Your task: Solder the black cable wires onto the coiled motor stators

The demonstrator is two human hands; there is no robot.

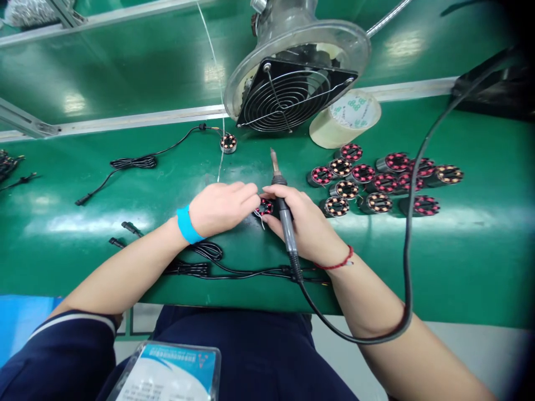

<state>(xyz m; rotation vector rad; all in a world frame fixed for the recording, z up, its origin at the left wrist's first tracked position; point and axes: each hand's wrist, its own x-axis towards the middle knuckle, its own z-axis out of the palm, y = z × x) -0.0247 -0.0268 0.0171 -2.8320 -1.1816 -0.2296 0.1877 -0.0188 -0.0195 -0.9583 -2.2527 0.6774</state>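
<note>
Between my hands sits a small round motor stator (266,207) with red windings and thin pale wires at its near left side. My left hand (225,209) is closed at its left edge; whatever the fingers pinch is hidden. A soldering iron (287,225) lies in the grip of my right hand (305,223), its bare tip pointing up and away from me. The thumb and a finger of that same hand also reach the stator's right side. A thin solder wire (221,161) hangs from above and runs down behind my left hand.
A fume extractor with a fan grille (288,100) overhangs the bench. Several stators (378,184) stand at right, near a tape roll (345,120). Black cables (196,268) lie by the front edge; a stator (228,143) with cable sits behind. The iron's cord (409,223) loops over my right forearm.
</note>
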